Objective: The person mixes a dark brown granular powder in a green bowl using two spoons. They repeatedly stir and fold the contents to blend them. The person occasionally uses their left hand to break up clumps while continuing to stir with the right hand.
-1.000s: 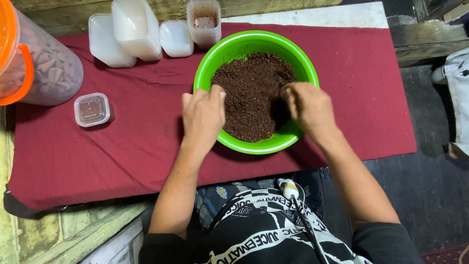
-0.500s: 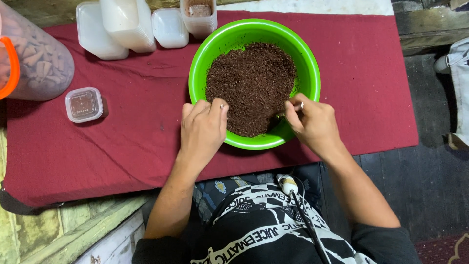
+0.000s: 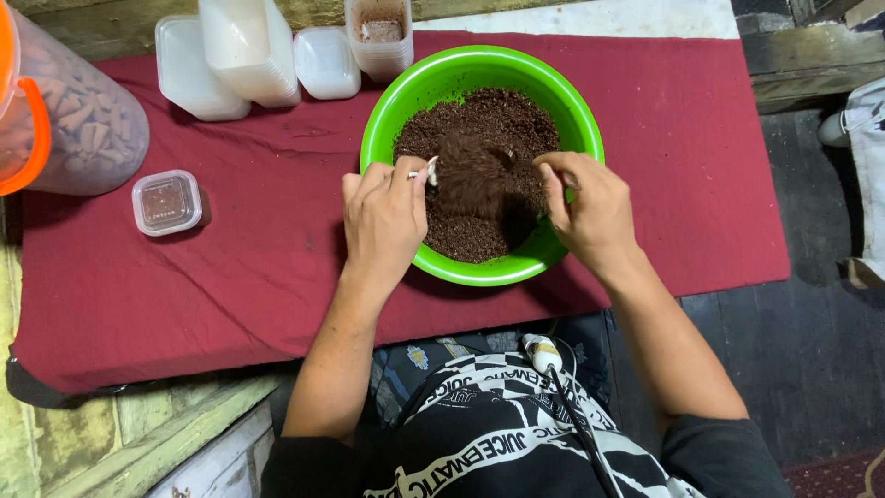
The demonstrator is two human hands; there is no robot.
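A green plastic bowl [image 3: 572, 120] holding dark brown crumbly soil [image 3: 479, 120] stands on a dark red cloth [image 3: 230, 277]. Both my hands are over its near half. My left hand [image 3: 383, 217] is at the bowl's left rim, its fingers closed on a small white piece [image 3: 430, 170]. My right hand [image 3: 590, 207] hovers over the right side with fingers curled; what it holds, if anything, is hidden. Between the two hands a blurred brown patch [image 3: 470, 180] hangs over the soil.
A small clear lidded box [image 3: 166, 203] with brown contents sits left of the bowl. White plastic containers [image 3: 240, 55] and a cup [image 3: 378, 32] line the far edge. A big clear jar [image 3: 78, 120] with an orange lid stands far left. The cloth's near edge hangs by my lap.
Both hands have moved from the bowl's near rim further in over the soil. The left hand now pinches a small white piece, and a blurred brown patch shows between the hands.
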